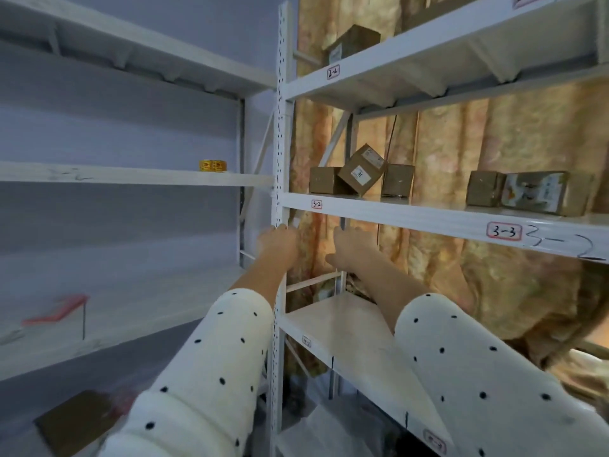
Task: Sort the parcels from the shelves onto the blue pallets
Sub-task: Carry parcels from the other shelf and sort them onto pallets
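White painted metal shelving (pixel 428 222) fills my view, two racks meeting at a perforated white upright post (pixel 280 133) near centre. My left hand (pixel 278 242) reaches up at about twelve o'clock from my sleeve, its fingertips touching the post just under the shelf edge marked 3-2; the fingers lie fairly straight and hold nothing. My right hand (pixel 352 247) is just beside it, at its three o'clock, also raised below that shelf edge, fingers relaxed and empty, thumb spread toward nine o'clock. Both arms wear cream sleeves with black dots (pixel 214 367).

On the shelf above my hands, at about one o'clock, sit the brown cardboard parcels: a small box (pixel 324 180), a labelled box tilted on one corner (pixel 362 169) leaning on it, and another small box (pixel 397 180) just beside that. Farther along at two o'clock stand a brown box (pixel 484 189) touching a box with a printed picture face (pixel 535 192). One shelf higher, at twelve o'clock, rests one more brown parcel (pixel 354 42).

On the left rack a yellow tape roll (pixel 213 165) sits at ten o'clock. At seven o'clock lies a flat brown piece, perhaps cardboard (pixel 74 420), blurred. Patterned beige curtain fabric (pixel 461 153) hangs behind the right rack.
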